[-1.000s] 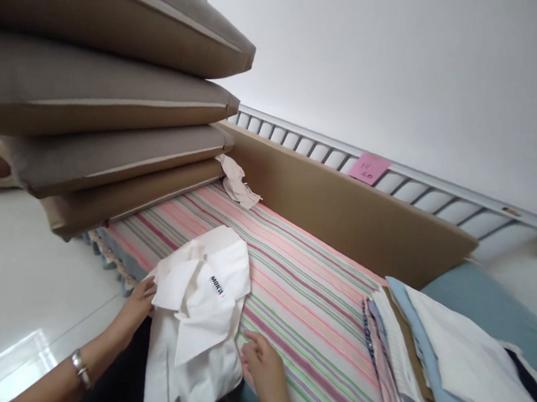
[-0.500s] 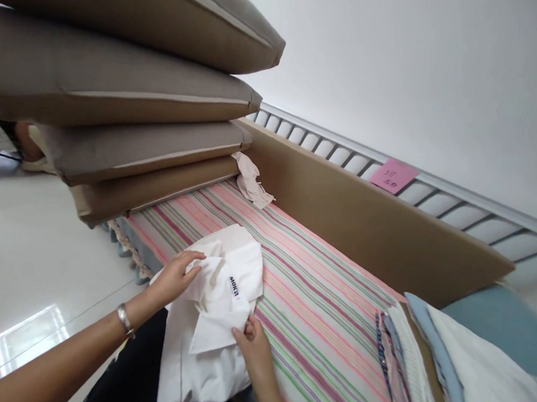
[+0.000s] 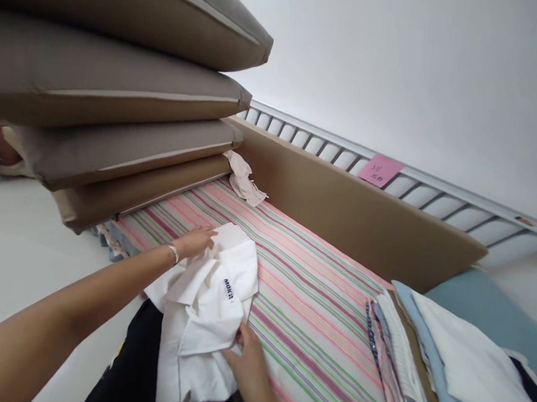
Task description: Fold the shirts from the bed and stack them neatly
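Observation:
A crumpled white shirt (image 3: 214,296) with a small dark label lies at the near edge of a striped mattress (image 3: 316,298). My left hand (image 3: 195,242), with a bracelet at the wrist, reaches across and rests on the shirt's far upper edge, fingers pinching the cloth. My right hand (image 3: 246,363) grips the shirt's near right edge, fingers curled into the fabric. Part of the shirt hangs over the mattress edge toward me.
Several brown cushions (image 3: 110,89) are stacked at the left, overhanging the mattress. A cardboard panel (image 3: 355,214) lines the far side, with a pink note (image 3: 380,171) on the white rail. A pale cloth (image 3: 244,183) lies by the cushions. Folded clothes (image 3: 441,363) are piled at right.
My left hand has moved from the shirt's left side up over to its far edge. My right hand has slid slightly lower along the near right edge. The view shifted a little.

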The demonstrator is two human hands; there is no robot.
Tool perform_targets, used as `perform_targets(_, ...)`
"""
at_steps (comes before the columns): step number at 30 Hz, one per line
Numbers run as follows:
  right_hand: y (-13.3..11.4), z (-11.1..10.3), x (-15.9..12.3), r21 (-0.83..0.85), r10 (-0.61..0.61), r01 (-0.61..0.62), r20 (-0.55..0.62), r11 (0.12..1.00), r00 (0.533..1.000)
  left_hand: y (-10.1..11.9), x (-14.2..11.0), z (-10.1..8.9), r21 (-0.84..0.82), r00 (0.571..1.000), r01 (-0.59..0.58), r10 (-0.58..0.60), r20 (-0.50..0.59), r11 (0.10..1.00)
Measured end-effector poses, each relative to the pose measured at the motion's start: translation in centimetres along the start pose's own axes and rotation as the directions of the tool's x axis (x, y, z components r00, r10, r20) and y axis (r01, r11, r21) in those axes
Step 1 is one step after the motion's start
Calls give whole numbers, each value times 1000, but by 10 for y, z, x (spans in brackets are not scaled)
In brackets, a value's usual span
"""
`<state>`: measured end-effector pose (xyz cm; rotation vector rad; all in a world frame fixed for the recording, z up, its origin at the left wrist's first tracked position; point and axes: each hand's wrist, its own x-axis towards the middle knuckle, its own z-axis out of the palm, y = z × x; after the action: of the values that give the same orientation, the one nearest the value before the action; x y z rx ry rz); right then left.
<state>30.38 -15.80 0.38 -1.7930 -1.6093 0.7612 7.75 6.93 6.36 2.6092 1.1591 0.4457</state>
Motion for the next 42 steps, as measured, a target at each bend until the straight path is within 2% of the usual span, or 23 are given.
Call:
perform_targets(5,7,-1,-17,26,112,-109,-153,994,982,-18,-7,-13,-140,1000,-21,20,-10,990)
perform_targets(8,14,2,-19,22,122,-120,-142,993,982,-25,-18,-22,-237,1000,-1,-4,-21,972)
perform_targets(11,16,5,-17,-59,131,-137,-98,989,987,-28,-28,-27,-325,997,55,-68,-30,944)
perform_targets(13,15,5,-16,-128,144,-151,-59,980,988,-25,-33,-31,-380,994,84,-106,-37,921)
perform_targets(15,12,3,-18,-148,110,-113,-30,983,993,-16,-37,-37,-472,988,108,-149,-49,875)
perform_targets(17,10,-3,-20,-56,39,-40,-15,998,999,-3,-40,-48,-583,979,126,-197,-59,803)
perform_targets(19,5,-17,-22,139,21,-20,-7,990,1000,13,-41,-61,-684,967,135,-246,-67,717)
perform_targets(21,-4,-39,-21,349,65,-53,-24,936,998,28,-41,-76,-759,955,125,-284,-82,639)
perform_targets(24,-26,-89,-13,572,145,-45,-130,819,981,48,-35,-101,-856,941,60,-316,-124,514)
perform_targets(26,-45,-130,-6,645,174,0,-206,764,963,57,-29,-119,-891,932,-10,-319,-173,454)
perform_targets(28,-65,-176,3,604,162,42,-280,796,946,66,-22,-137,-895,920,-88,-308,-241,437)
perform_targets(30,-87,-221,10,418,86,98,-399,903,913,73,-14,-155,-862,900,-163,-285,-329,480)
perform_targets(33,-128,-284,16,28,-101,139,-546,990,831,85,-2,-186,-724,852,-239,-218,-476,647)
perform_targets(36,-172,-332,11,-308,-262,89,-583,947,769,101,6,-221,-468,788,-223,-124,-603,855)
perform_targets(38,-191,-350,2,-427,-312,41,-589,903,746,112,7,-242,-262,742,-185,-40,-670,947)
perform_targets(39,-194,-353,-6,-457,-313,19,-578,889,754,117,4,-251,-174,721,-172,3,-693,969)
perform_targets(40,-191,-353,-15,-467,-292,6,-543,884,787,122,-2,-256,-113,714,-165,40,-699,980)
perform_targets(41,-182,-348,-25,-454,-250,2,-487,891,837,124,-10,-258,-84,731,-162,63,-680,983)
perform_targets(42,-166,-339,-37,-409,-211,7,-457,913,864,125,-21,-256,-88,774,-161,70,-629,983)
